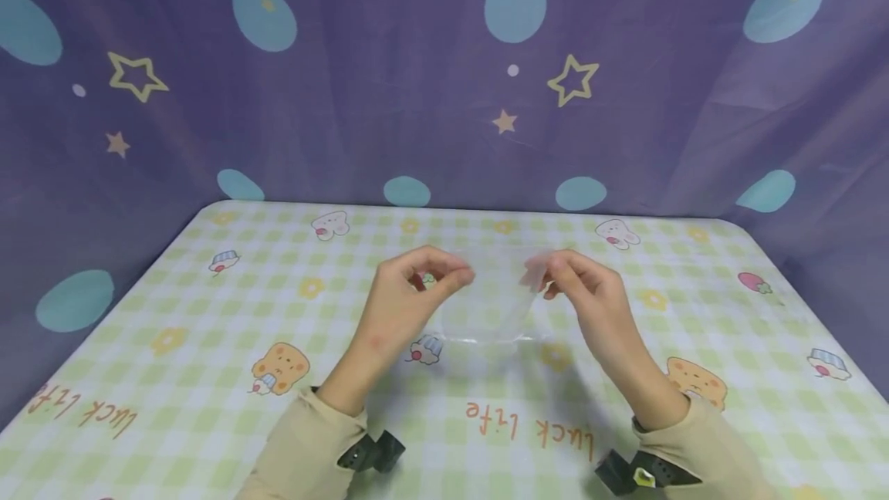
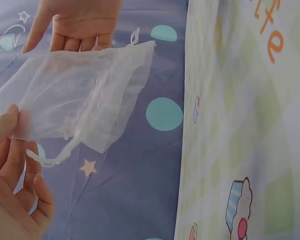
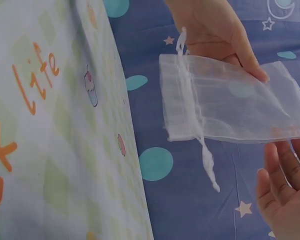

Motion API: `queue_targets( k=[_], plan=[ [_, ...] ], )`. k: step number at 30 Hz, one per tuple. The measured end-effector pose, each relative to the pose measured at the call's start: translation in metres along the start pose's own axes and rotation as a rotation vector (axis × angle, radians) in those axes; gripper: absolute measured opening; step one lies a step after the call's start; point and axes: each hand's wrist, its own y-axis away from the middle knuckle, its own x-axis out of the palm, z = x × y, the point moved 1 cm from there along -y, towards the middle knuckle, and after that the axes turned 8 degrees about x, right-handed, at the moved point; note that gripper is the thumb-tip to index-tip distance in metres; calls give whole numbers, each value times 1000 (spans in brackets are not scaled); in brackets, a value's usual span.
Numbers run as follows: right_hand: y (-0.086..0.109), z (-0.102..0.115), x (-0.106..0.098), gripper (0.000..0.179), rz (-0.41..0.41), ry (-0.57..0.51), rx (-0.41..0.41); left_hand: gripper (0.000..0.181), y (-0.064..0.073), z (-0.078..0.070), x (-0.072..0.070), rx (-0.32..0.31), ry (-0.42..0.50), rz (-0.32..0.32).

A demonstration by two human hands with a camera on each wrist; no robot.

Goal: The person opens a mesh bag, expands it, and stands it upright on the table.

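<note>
A sheer white drawstring pouch (image 1: 489,299) is stretched between both hands above the table. My left hand (image 1: 410,295) pinches one side edge between thumb and fingers, and my right hand (image 1: 590,288) pinches the opposite side. Seen from the left wrist, the pouch (image 2: 65,92) looks flat, with its gathered mouth and a white cord hanging from each side. In the right wrist view the cord (image 3: 208,167) dangles below the mouth end, and the right fingertips (image 3: 285,134) show through the thin mesh.
A tablecloth (image 1: 278,303) in green and white checks, printed with cartoon figures and lettering, covers the table. Behind it hangs a purple curtain (image 1: 389,83) with blue ovals and stars. Each sleeve cuff carries a small dark wrist camera (image 1: 371,451).
</note>
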Motion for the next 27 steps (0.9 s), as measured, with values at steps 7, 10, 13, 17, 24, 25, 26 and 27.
queue_targets(
  k=[7, 10, 13, 17, 24, 25, 26, 27],
  plan=[
    [2, 0, 0, 9, 30, 72, 25, 12, -1, -3, -1, -39, 22, 42],
    [2, -1, 0, 8, 28, 85, 35, 16, -2, -4, -6, -45, 3, 90],
    [2, -1, 0, 7, 32, 110, 32, 22, -2, -4, -12, -50, -26, 148],
    [2, -2, 2, 6, 42, 150, 21, 30, -2, -4, -14, -67, -52, 227],
    [3, -2, 4, 5, 66, 195, 31, 26, 1, -5, -6, -92, -56, 266],
    [3, -2, 4, 5, 68, 196, 31, 25, 1, -6, -5, -91, -54, 256],
    [3, -2, 4, 5, 70, 198, 32, 24, 1, -6, -4, -92, -52, 245],
    [3, -2, 4, 6, 73, 198, 32, 22, 1, -6, -3, -91, -48, 235]
  ],
)
